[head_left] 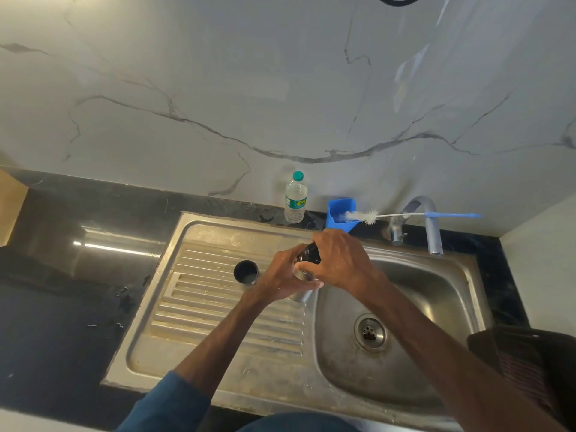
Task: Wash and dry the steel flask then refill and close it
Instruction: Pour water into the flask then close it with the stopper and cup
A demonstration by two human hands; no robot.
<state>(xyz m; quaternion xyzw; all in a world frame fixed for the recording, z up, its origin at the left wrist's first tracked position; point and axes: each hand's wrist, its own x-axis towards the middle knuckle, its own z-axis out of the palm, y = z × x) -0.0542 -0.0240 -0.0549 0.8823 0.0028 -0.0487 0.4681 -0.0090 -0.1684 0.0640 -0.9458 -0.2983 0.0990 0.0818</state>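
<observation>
We are holding the steel flask [301, 295] tilted over the edge where the drainboard [218, 307] meets the sink basin [436, 291]. Our left hand [285, 277] is wrapping its fingers round the flask body. Our right hand [341, 260] is curling down over the black cap [310, 254] at the flask's top. Both forearms are reaching forward and converging. A small steel cup [246, 272] is standing mouth up on the drainboard, just left of the left hand
</observation>
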